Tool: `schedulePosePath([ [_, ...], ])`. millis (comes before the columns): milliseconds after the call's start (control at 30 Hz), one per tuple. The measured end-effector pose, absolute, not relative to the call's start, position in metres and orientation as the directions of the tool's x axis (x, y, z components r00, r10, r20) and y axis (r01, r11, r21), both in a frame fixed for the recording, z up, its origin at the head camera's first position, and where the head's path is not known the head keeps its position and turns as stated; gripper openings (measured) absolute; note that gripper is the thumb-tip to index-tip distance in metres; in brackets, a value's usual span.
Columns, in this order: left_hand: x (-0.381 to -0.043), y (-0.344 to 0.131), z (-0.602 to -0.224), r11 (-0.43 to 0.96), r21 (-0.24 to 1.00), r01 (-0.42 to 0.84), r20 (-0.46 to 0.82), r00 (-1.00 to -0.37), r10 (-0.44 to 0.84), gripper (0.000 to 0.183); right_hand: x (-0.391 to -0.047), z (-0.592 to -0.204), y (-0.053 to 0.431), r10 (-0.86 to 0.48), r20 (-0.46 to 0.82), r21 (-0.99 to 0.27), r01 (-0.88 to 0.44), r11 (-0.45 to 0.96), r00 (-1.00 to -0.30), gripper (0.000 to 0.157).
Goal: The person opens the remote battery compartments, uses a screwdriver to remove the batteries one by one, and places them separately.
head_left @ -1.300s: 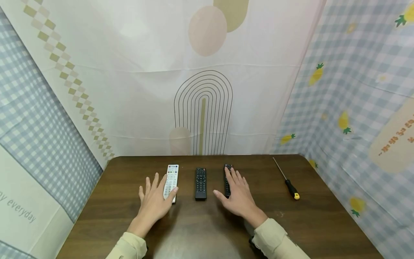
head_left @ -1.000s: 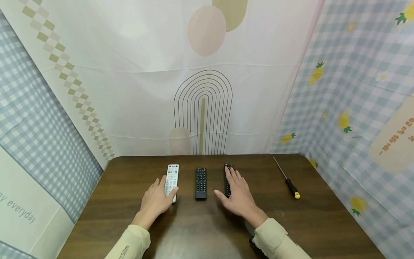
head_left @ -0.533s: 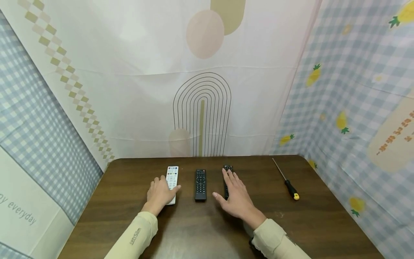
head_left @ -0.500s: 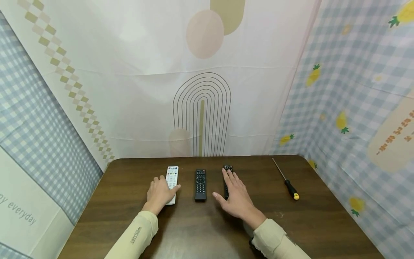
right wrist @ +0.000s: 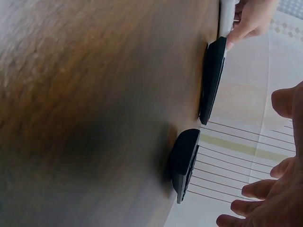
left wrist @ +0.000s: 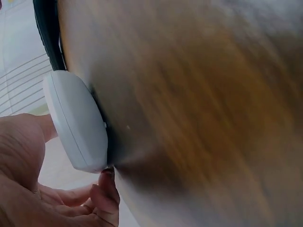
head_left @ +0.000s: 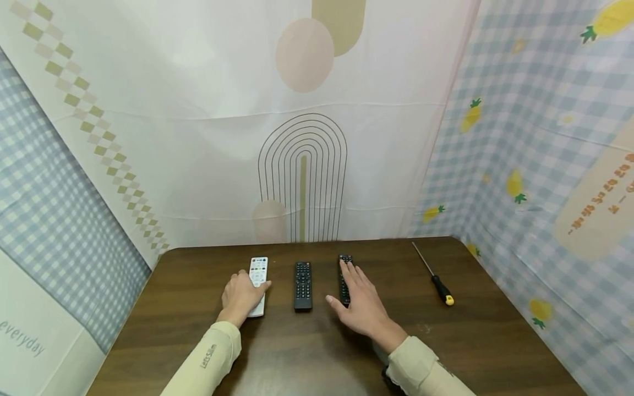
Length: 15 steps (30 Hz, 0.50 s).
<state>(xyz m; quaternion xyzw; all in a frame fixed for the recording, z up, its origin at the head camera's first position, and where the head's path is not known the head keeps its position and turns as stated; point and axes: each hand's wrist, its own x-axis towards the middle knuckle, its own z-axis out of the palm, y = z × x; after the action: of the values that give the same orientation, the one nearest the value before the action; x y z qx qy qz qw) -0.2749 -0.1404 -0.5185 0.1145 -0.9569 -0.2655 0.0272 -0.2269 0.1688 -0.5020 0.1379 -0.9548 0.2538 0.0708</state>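
My left hand (head_left: pixel 240 297) grips the white remote control (head_left: pixel 258 269) at the table's left, thumb on its right edge and fingers curled along its left. The left wrist view shows the white remote's (left wrist: pixel 78 123) end close to the tabletop, with curled fingers (left wrist: pixel 104 196) beside its lower edge. In the middle lies a black remote control (head_left: pixel 303 286). My right hand (head_left: pixel 365 305) is spread over another black remote control (head_left: pixel 345 257), covering part of it. In the right wrist view, its fingers (right wrist: pixel 260 189) are straight and apart from that black remote (right wrist: pixel 183 153).
A screwdriver (head_left: pixel 441 287) with a black and yellow handle lies at the right of the brown wooden table (head_left: pixel 297 352). Behind the table hangs a white printed cloth (head_left: pixel 213 176). Checked cloths with pineapples (head_left: pixel 515 184) flank the right side.
My left hand has gone from spread fingers over the white remote to curled fingers gripping it. The right hand stays over its black remote. The head view has shifted slightly.
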Motion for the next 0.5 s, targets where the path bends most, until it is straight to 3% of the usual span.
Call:
schedulePosePath([
  [300,-0.2747,-0.1424,-0.5164,0.825,0.526,-0.205,-0.015,-0.973,-0.232,0.054,-0.2273,-0.5019,0.1692,-0.225,0.206,-0.465,-0.298,0.834,-0.952,0.09],
  [500,-0.274,-0.1481,-0.5103,0.792,0.557,-0.251,-0.099,-0.966,-0.237,0.045,-0.2263,-0.5013,0.1718,-0.222,0.19,-0.48,-0.287,0.829,-0.956,0.089],
])
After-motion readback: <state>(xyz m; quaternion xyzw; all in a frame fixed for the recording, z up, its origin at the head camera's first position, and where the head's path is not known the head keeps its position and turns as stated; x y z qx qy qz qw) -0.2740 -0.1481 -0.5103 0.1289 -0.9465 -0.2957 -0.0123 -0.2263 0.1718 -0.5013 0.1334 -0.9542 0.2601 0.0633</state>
